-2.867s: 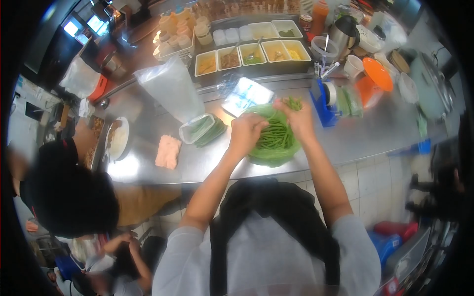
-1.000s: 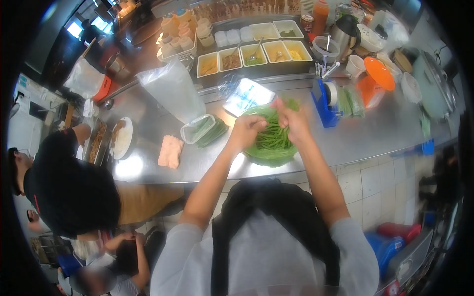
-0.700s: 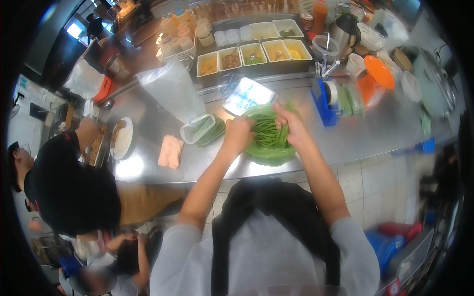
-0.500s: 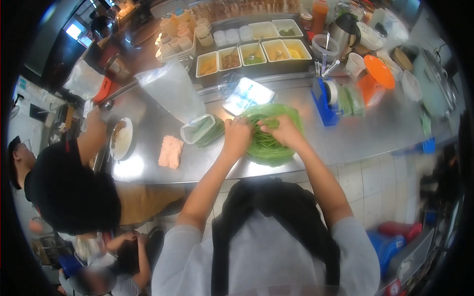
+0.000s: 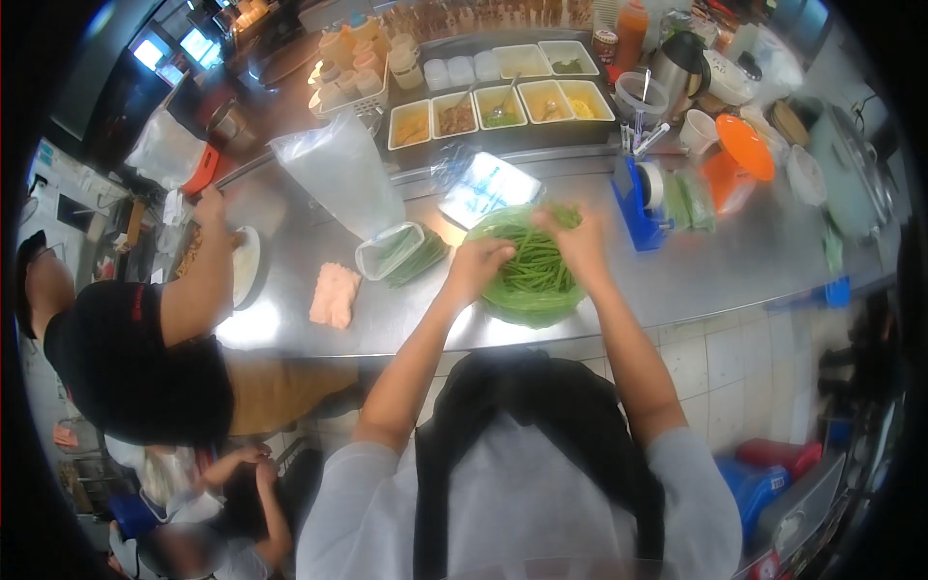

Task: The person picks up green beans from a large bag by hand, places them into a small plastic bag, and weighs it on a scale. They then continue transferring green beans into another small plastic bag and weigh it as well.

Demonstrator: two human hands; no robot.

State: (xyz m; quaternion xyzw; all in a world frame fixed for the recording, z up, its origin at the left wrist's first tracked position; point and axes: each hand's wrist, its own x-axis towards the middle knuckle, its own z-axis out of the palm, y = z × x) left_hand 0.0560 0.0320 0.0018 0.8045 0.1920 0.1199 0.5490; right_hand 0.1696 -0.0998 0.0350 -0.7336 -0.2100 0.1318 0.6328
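Note:
Green beans [image 5: 539,269] lie in a thin green plastic bag [image 5: 530,311] that is spread open on the steel counter before me. My left hand [image 5: 478,268] is closed on the bag's left edge, thumb pointing inward over the beans. At the upper right edge, my right hand [image 5: 578,244] has its fingers curled on the green plastic; its fingertips are slightly blurred. Just left of the bag lies a clear bag of green stalks [image 5: 404,253]. A white and blue plastic packet [image 5: 491,190] sits behind the beans.
A pink cloth [image 5: 334,295] and an upright clear plastic bag [image 5: 343,179] are on the left. Food trays [image 5: 454,118] line the back. A blue tape dispenser [image 5: 638,217] stands right. A co-worker [image 5: 135,358] works at the left beside a plate [image 5: 249,266].
My hands have moved apart, and more of the beans show between them. The bag's mouth is wider. At the left, the co-worker's arm has come over the plate.

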